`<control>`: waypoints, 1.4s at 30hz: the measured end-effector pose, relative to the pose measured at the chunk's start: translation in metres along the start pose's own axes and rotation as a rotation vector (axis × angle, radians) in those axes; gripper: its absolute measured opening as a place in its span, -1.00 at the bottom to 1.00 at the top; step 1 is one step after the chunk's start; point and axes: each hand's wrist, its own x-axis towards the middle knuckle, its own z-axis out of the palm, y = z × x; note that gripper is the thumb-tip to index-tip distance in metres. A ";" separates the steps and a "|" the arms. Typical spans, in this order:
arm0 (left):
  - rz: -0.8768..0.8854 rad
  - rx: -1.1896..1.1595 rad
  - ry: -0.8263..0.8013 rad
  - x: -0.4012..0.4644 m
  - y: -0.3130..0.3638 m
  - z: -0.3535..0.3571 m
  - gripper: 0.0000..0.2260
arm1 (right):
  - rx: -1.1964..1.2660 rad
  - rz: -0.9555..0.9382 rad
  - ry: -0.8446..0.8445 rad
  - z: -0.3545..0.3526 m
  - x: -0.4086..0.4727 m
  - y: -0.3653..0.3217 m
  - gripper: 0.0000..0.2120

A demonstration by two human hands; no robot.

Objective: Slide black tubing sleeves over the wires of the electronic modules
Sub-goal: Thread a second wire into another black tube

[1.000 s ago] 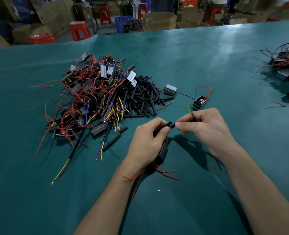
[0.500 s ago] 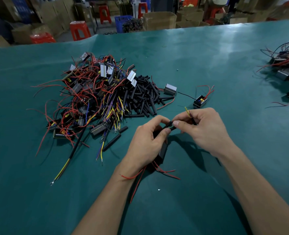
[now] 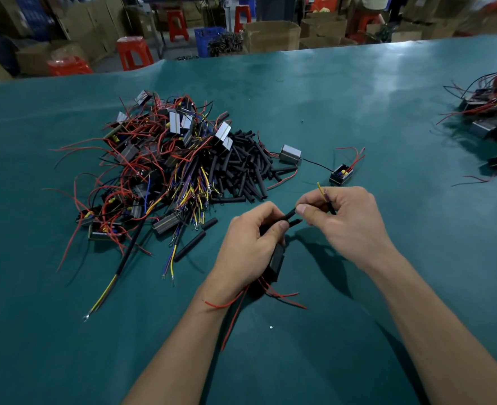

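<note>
1. Long black-sleeved cable with bare yellow and black leads and a ring terminal (image 3: 116, 276): lies on the green table mat (image 3: 358, 112), well to the left of the left fingers.

2. Tangled heap of small black and grey box-shaped electronic modules with red, yellow, blue and black wires (image 3: 142, 168): up and left of the left fingers, well apart from them.

3. Pile of short black tubing sleeves (image 3: 241, 168): against the right edge of the heap, just above the left fingertips. Two loose sleeves (image 3: 189, 245) lie to the left of the left hand.

4. Left hand (image 3: 247, 247): fingers curled round a black box-shaped module (image 3: 276, 263), which hangs below the palm; thin red wires (image 3: 282, 296) trail from it under the wrist. Thumb and forefinger pinch a black sleeve (image 3: 285, 216) whose end points toward the right fingertips.

5. Right hand (image 3: 349, 223): thumb and forefinger pinch the wire bundle just beyond the sleeve's end, touching or nearly touching it. Yellow and purple wire tips (image 3: 321, 190) stick up above the knuckles.

6. Grey metal-cased module (image 3: 290, 154) and small open black module with yellow parts and red leads (image 3: 341, 174): joined by a thin black wire, above the right fingers.

7. Second heap of modules with red wires (image 3: 492, 118): far right of the right hand, at the frame edge.
</note>
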 end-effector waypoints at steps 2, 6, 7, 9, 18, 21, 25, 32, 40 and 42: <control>-0.005 -0.002 0.013 0.000 0.000 0.000 -0.86 | 0.039 0.049 -0.035 0.000 0.001 0.002 -0.89; 0.000 0.002 0.024 -0.001 0.001 0.000 -0.84 | 0.023 0.229 -0.132 -0.006 0.004 0.009 -0.90; -0.001 0.002 0.025 -0.001 0.001 0.000 -0.84 | 0.044 0.262 -0.174 -0.006 0.003 0.010 -0.91; -0.004 -0.001 0.024 -0.001 0.001 0.000 -0.85 | 0.127 0.281 -0.223 -0.006 0.001 0.009 -0.91; -0.015 -0.028 0.017 -0.001 0.003 -0.003 -0.87 | 0.212 0.190 -0.189 -0.006 -0.001 0.007 -0.87; -0.009 -0.021 0.017 -0.001 0.004 -0.002 -0.89 | 0.170 0.216 -0.153 -0.004 0.001 0.007 -0.89; -0.017 -0.025 0.020 -0.001 0.004 -0.002 -0.90 | 0.273 0.322 -0.152 -0.003 0.002 0.004 -0.87; -0.051 -0.032 0.054 0.000 0.002 0.000 -0.87 | 0.601 0.421 -0.048 -0.012 0.006 0.000 -0.81; -0.031 -0.067 0.059 -0.001 0.003 -0.001 -0.90 | 0.670 0.360 0.013 0.004 0.000 -0.003 -0.84; -0.015 -0.080 0.057 -0.002 0.003 0.000 -0.91 | 0.623 0.322 0.058 0.005 -0.001 -0.002 -0.87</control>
